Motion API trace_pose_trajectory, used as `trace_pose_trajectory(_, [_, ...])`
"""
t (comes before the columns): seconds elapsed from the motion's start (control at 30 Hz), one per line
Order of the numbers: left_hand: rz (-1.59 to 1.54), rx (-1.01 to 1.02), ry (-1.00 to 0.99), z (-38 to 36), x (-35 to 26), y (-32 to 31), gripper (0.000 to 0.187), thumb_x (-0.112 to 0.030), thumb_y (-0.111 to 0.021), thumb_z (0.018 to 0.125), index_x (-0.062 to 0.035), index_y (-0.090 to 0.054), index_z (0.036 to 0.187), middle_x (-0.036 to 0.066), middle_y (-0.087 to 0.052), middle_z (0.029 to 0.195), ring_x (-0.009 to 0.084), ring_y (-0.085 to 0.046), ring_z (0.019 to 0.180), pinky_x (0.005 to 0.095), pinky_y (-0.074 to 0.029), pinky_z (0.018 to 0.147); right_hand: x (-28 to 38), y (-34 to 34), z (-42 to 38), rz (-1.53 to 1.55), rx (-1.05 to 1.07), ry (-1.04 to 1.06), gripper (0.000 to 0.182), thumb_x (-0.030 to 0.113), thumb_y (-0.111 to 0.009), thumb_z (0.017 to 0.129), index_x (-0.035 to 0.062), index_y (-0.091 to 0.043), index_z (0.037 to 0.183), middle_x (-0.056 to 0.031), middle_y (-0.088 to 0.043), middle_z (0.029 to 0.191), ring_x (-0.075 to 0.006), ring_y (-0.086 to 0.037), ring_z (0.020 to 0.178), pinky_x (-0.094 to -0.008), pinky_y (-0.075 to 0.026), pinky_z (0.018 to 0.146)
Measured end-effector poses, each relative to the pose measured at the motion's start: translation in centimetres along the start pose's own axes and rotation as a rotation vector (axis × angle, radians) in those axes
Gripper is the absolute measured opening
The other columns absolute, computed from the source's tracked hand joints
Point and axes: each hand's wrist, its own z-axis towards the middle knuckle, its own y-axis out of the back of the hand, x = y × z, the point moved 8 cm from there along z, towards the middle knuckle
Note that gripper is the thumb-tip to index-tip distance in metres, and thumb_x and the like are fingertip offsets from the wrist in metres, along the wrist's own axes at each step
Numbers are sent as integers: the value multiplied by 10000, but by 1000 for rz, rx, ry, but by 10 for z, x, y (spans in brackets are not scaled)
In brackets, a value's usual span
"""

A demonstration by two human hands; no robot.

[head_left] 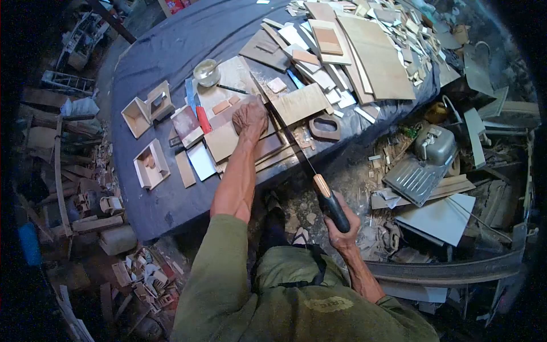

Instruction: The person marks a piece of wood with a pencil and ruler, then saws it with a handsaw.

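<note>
Right hand (341,223), nearest to me, is wrapped tight round the dark handle of a hand saw (310,171), low and off the near edge of the table (154,194). From where I watch, the blade runs up and to the left from that grip, over the table edge, to a point close beside the left hand (249,118).

Left hand lies palm down, fingers together, pressing flat on a stack of thin wooden boards (242,145) that sits at the near edge of the dark cloth. The saw's blade lies along the right side of that stack, touching it or just above it; I cannot tell whether the teeth have bitten in. I see no finished kerf and no freshly dropped offcut at the blade, so I judge the cut is at its start or barely begun, with nearly all of it left.

Left of the boards lie a red-handled tool (203,119) and three small open wooden boxes (149,165), which look already assembled. A little farther stands a small glass jar (206,72) with a pencil (232,89) near it. At the far right, many plywood sheets and offcuts (376,54) are piled up, uncut as far as I can see.
</note>
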Motion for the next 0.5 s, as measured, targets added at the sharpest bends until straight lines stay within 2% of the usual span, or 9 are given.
trace_pose_trajectory(0.03, [24, 9, -8, 0, -1, -3, 339, -320, -584, 869, -75, -608, 1102, 202, -684, 890, 419, -661, 845, 541, -516, 721, 2, 2, 0, -11, -5, 24, 618, -8, -706, 767, 23, -573, 1370, -140, -706, 1065, -149, -657, 909, -287, -518, 817])
trace_pose_trajectory(0.13, [-5, -296, -75, -19, -2, 12, 315, -289, -543, 900, -53, -618, 1095, 208, -692, 902, 424, -663, 869, 530, -520, 737, 9, 10, -5, -38, -15, 82, 617, -10, -704, 769, 17, -569, 1370, -143, -713, 1032, -147, -669, 868, -284, -525, 787])
trace_pose_trajectory(0.27, [5, -242, -16, -13, -1, 7, 326, -297, -504, 922, -32, -670, 1015, 236, -694, 931, 434, -664, 895, 519, -525, 787, 26, 36, -33, -34, 14, 63, 588, -7, -702, 785, 15, -574, 1358, -156, -729, 998, -145, -693, 843, -281, -538, 764])
trace_pose_trajectory(0.37, [-31, -158, 14, -19, -17, 33, 404, -302, -452, 956, -1, -717, 904, 263, -700, 973, 440, -676, 916, 517, -526, 835, 43, 38, -34, -49, 13, 49, 566, -16, -693, 797, 6, -579, 1351, -152, -730, 978, -134, -689, 850, -276, -538, 755])
trace_pose_trajectory(0.43, [-10, -84, 43, -19, -23, 47, 442, -304, -426, 974, 11, -720, 875, 264, -705, 959, 441, -685, 893, 517, -535, 821, 45, 29, -24, -47, -4, 82, 572, -25, -687, 794, -1, -574, 1353, -152, -730, 971, -123, -681, 831, -273, -535, 741])
trace_pose_trajectory(0.5, [2, -67, 52, -20, -22, 39, 476, -310, -406, 987, 20, -724, 857, 264, -708, 940, 441, -692, 866, 518, -542, 806, 44, 8, 8, 44, 53, 54, 613, -41, -648, 789, 42, -553, 1389, -93, -679, 865, -104, -629, 732, -270, -514, 668])
